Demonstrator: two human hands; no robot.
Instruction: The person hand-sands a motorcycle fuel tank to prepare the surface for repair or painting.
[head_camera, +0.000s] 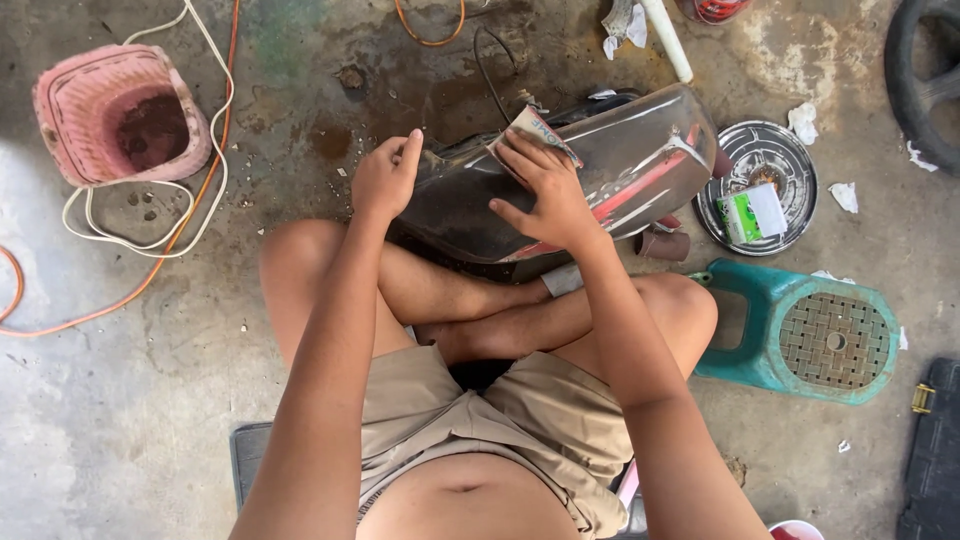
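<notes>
Stained concrete floor, teal stool

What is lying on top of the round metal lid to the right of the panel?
A small green-and-white box lies on the round metal lid. The lid's left edge is hidden behind the dark panel; whatever is beneath the lid cannot be seen.

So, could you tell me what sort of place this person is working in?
Probably a home garage or small repair yard: a stained concrete floor, a tyre at the edge, loose cables, and a dark vehicle panel being rubbed with sandpaper.
</notes>
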